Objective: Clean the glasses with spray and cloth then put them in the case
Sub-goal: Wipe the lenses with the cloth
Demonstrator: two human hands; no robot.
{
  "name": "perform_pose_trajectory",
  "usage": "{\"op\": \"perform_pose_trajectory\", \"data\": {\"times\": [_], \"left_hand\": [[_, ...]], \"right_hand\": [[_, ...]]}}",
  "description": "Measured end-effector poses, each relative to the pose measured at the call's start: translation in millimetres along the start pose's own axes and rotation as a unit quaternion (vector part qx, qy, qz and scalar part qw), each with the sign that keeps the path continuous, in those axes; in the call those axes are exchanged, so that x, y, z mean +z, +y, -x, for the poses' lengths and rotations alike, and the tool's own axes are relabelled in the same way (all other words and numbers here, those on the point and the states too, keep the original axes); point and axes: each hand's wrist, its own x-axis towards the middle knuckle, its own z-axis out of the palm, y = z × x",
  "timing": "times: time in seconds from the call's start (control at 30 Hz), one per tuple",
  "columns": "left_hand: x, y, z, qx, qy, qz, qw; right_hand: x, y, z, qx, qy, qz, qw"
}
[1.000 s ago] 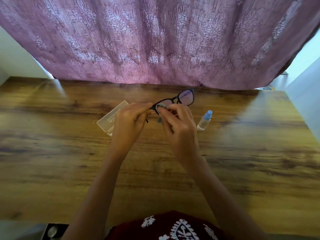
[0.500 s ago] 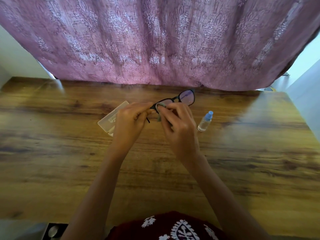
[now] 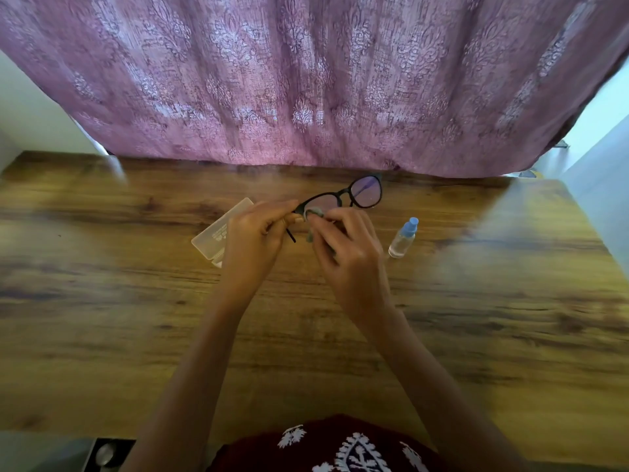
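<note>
Black round-rimmed glasses (image 3: 343, 197) are hovering above the wood-grain tabletop (image 3: 476, 318), the left hand (image 3: 253, 238) pinching their frame end while the right hand (image 3: 347, 253) is pressing a soft grey cloth (image 3: 315, 214) against one lens, between the translucent rectangular case (image 3: 218, 233) and clear blue-capped spray bottle (image 3: 403, 237).

Open tabletop (image 3: 476, 335) from 3 through 9 o'clock of hands (image 3: 299, 240); case (image 3: 221, 233) at 9, spray bottle (image 3: 403, 238) at 3, curtain (image 3: 306, 80) barring 12.

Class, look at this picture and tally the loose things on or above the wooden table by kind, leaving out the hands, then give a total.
Glasses: 1
Cleaning cloth: 1
Spray bottle: 1
Clear plastic case: 1
Total: 4
</note>
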Motion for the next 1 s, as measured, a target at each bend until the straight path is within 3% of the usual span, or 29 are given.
{"op": "perform_pose_trajectory", "data": {"times": [0.27, 0.53, 0.8, 1.0], "left_hand": [[-4, -3, 0, -0.002, 0.020, -0.001, 1.000], [0, 0, 1, 0.001, -0.004, -0.004, 1.000], [-5, -1, 1, -0.020, 0.014, -0.011, 1.000], [-5, 3, 0, -0.024, 0.008, 0.004, 1.000]], "right_hand": [[-4, 16, -8, 0.055, 0.043, 0.008, 0.998], [0, -1, 0, 0.005, 0.013, -0.010, 1.000], [-5, 16, -11, 0.055, 0.045, 0.006, 0.997], [-4, 5, 7, 0.027, 0.012, -0.014, 0.999]]}}
